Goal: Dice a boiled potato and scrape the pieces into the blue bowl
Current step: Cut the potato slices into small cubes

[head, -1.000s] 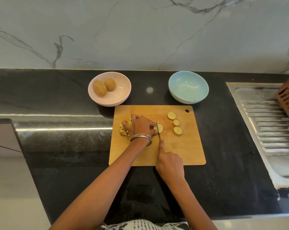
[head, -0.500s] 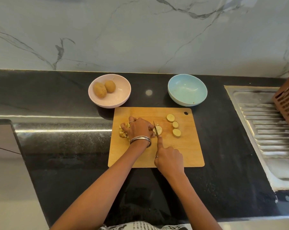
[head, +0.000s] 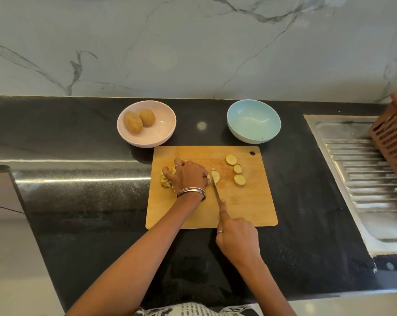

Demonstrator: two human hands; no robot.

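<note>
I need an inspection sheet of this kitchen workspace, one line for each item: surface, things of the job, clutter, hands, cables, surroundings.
Surface: black stone counter with a wooden cutting board on it.
Job's things: knife cutting a potato slice; three round slices lie at the right of the board; diced pieces at its left; blue bowl behind the board holds no pieces.
Clutter: pink bowl with two whole potatoes.
Hands: left hand rests over the potato pieces; right hand grips the knife, forefinger along the blade's back.
Cables: nothing seen.
Surroundings: marble wall; steel sink drainboard and a brown slatted basket at right.
</note>
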